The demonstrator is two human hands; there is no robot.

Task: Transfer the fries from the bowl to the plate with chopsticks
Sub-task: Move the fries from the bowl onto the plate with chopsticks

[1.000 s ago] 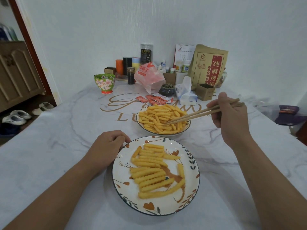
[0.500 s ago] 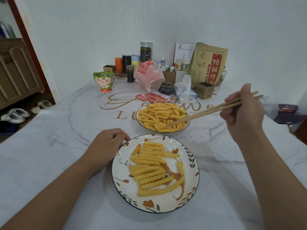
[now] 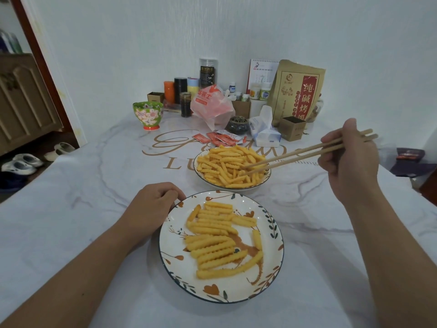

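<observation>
Two piles of fries sit before you: one heaped in the bowl, the other laid in rough rows on the plate nearer your body. The bowl's fries are crinkle-cut and orange-yellow, lying to the left of your right hand. That hand grips the chopsticks, fingers curled round them, and the tips reach down into the right side of the heap. Whether a fry is caught between the tips you cannot tell. Your left hand rests on the table with fingers curled, touching the plate's far left rim. The plate is white with a leaf pattern.
</observation>
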